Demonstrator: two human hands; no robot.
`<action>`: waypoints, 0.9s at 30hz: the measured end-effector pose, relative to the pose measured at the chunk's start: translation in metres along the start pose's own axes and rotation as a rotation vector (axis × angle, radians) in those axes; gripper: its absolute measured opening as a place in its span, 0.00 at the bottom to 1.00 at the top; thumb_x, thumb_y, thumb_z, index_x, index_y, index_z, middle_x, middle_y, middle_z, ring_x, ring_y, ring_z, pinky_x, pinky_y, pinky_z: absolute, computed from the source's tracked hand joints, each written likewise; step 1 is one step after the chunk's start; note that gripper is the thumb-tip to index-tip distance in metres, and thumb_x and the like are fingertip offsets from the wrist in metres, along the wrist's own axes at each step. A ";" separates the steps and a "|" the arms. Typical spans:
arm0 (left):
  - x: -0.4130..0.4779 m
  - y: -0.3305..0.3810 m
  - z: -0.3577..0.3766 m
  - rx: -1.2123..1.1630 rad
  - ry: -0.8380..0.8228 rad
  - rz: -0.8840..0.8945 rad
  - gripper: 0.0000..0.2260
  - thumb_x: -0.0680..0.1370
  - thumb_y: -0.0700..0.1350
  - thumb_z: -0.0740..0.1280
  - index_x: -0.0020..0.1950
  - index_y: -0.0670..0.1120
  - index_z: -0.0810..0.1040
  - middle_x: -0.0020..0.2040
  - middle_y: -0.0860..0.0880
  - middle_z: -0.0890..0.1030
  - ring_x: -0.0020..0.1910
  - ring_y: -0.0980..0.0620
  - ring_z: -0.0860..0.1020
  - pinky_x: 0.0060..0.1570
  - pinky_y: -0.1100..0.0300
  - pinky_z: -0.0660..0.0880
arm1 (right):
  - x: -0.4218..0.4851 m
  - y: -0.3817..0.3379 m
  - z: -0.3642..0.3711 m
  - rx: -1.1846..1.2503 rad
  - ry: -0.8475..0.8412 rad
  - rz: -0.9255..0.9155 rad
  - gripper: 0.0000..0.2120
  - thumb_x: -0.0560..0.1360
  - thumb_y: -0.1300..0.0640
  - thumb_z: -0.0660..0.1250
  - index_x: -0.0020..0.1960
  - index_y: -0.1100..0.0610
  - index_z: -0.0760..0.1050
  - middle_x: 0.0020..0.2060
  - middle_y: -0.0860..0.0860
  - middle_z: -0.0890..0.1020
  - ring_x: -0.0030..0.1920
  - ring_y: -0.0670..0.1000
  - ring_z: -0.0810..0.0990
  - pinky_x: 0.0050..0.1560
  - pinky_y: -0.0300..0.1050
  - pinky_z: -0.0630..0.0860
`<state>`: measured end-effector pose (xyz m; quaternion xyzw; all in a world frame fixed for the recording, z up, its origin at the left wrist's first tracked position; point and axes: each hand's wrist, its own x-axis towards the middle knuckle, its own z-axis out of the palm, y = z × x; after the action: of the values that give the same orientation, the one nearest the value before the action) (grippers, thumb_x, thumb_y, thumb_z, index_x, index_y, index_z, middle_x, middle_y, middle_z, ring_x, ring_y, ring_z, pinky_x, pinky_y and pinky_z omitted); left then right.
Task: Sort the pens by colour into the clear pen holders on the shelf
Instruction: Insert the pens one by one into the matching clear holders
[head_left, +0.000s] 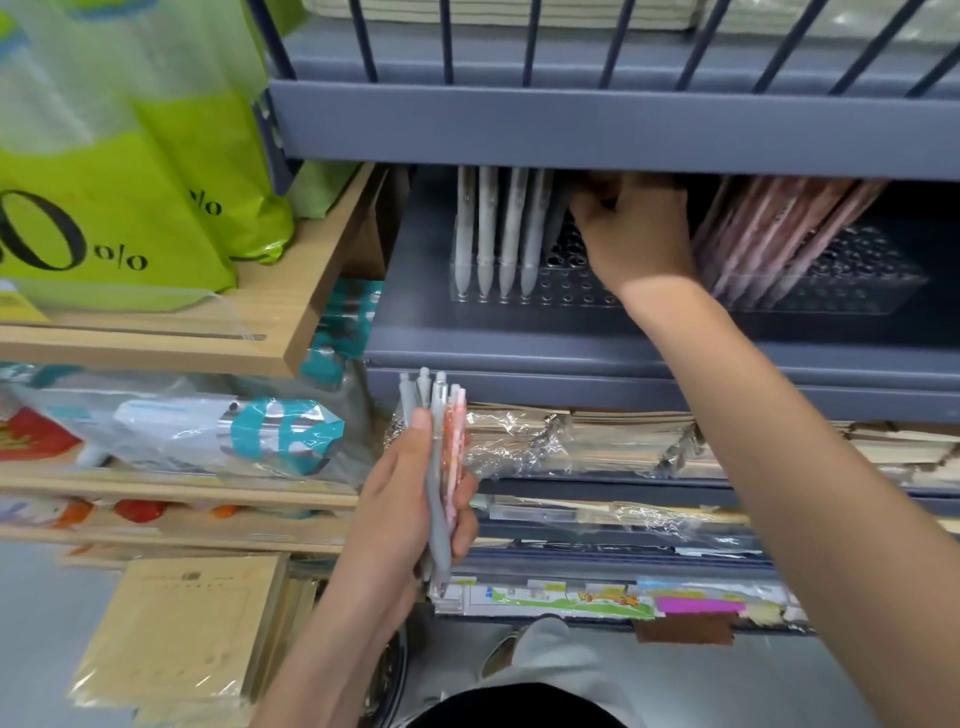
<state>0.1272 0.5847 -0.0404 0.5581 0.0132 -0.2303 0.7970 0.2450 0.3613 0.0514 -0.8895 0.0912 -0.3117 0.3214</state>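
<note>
The left hand is near and low, its fingers wrapped round a bundle of pens, grey and pink, tips down. The right hand reaches into the grey shelf, its fingers curled over the left clear holder beside four pale pens; whether they grasp anything is hidden. Pink pens lean in the right clear holder. On the far left, green bags read "0 %".

Left hand: held low, forearm upright, thumb and fingers curled round a bunch of pens. Right arm: stretched forward and up. Right hand: back toward camera, fingers curled; any hold is hidden.
</note>
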 end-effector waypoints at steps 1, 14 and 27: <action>0.000 0.000 0.000 -0.006 0.001 0.001 0.18 0.75 0.66 0.61 0.40 0.54 0.81 0.29 0.48 0.72 0.21 0.52 0.67 0.19 0.63 0.67 | 0.001 0.000 0.001 -0.019 -0.012 -0.001 0.13 0.77 0.57 0.63 0.57 0.64 0.76 0.56 0.60 0.81 0.59 0.61 0.76 0.61 0.47 0.69; -0.004 -0.004 0.000 -0.004 -0.005 0.003 0.19 0.74 0.66 0.62 0.43 0.52 0.81 0.29 0.47 0.70 0.21 0.52 0.66 0.18 0.62 0.67 | 0.000 0.004 -0.001 0.085 -0.040 0.106 0.16 0.76 0.51 0.66 0.54 0.63 0.78 0.51 0.59 0.83 0.53 0.63 0.80 0.58 0.59 0.76; -0.007 -0.017 0.006 -0.020 -0.066 0.024 0.23 0.74 0.61 0.63 0.48 0.39 0.73 0.30 0.43 0.74 0.19 0.48 0.68 0.20 0.63 0.66 | -0.123 -0.005 -0.037 0.505 -0.645 0.091 0.02 0.73 0.56 0.73 0.43 0.54 0.82 0.34 0.53 0.83 0.28 0.47 0.76 0.27 0.38 0.73</action>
<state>0.1128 0.5776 -0.0515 0.5423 -0.0171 -0.2390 0.8053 0.1249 0.3910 0.0156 -0.8299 -0.0541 -0.0148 0.5551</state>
